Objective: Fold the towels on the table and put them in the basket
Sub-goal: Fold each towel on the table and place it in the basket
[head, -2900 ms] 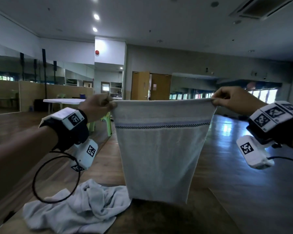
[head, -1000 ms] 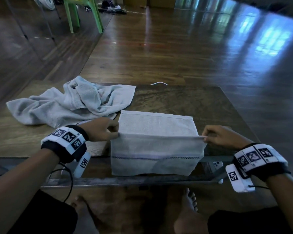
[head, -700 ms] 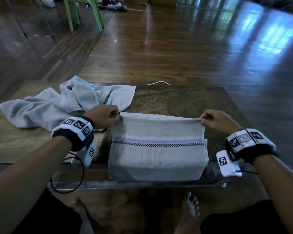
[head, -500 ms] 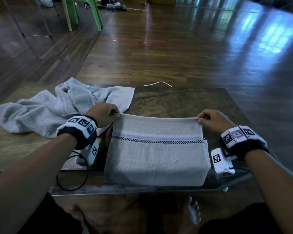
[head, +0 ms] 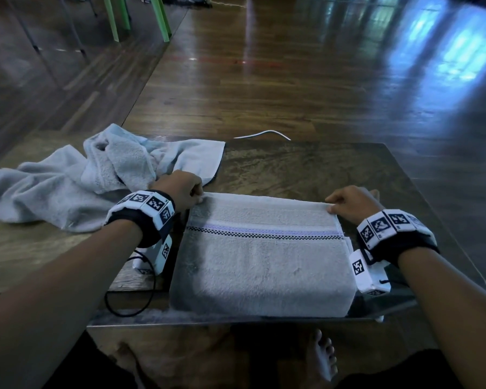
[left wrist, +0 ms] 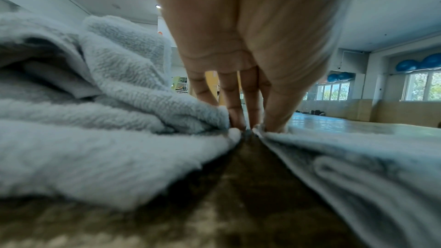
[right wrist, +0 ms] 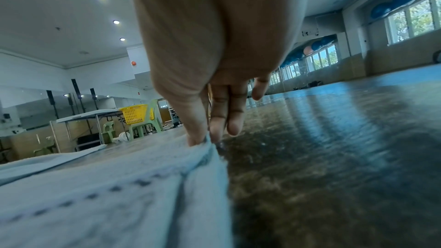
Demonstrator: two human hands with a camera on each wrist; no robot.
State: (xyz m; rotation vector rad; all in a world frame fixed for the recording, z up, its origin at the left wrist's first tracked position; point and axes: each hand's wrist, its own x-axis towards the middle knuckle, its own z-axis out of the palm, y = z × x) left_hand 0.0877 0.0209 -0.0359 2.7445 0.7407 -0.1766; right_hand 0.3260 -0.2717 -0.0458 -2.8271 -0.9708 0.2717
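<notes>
The fingers (left wrist: 235,112) of the left hand (head: 180,189) pinch the far left corner of the folded towel (head: 261,262) against the bench (head: 306,167), thumb on top and fingertips down at the bench surface; the fingers (right wrist: 216,120) of the right hand (head: 351,203) nip the far right corner the same way, with the little finger lifted clear. Both hands sit at the far edge, so the towel lies toward the person from the fingers, its near fold running along the near edge of the bench. Its long axis runs left to right, from one hand to the other, and the checked stripe (head: 264,234) runs parallel just inside the held edge. Neither hand is nearer: each has its own corner. A further fold would probably bring one short end across to the other. The crumpled towel (head: 68,186) lies just beside the left hand, touching it. A yellow basket (right wrist: 133,113) stands well apart, on a green chair.
</notes>
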